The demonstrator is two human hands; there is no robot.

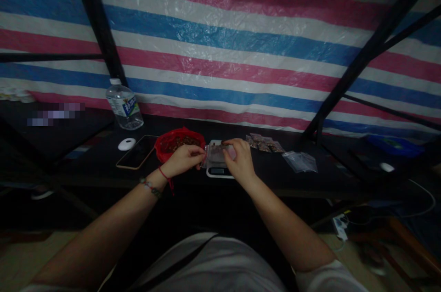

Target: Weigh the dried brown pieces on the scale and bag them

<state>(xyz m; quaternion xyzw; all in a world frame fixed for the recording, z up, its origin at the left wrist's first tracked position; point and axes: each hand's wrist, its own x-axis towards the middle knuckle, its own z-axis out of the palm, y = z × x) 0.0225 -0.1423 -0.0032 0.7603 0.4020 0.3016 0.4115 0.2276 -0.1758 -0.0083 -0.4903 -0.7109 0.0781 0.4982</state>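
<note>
My left hand pinches the edge of a small clear zip bag, which sits at the left side of a small digital scale. Over the right part of the scale's pan, my right hand is closed with its fingers curled and thumb bent in. What its fingertips hold, if anything, is hidden. Tiny dark bits show near the pan's back edge. Just left of the scale, a red plastic bag lies open with small brown pieces in it.
Right of the scale lie several filled small bags and a stack of flat clear bags. On the left are a phone, a white round object and a plastic bottle. Black metal posts frame the black table.
</note>
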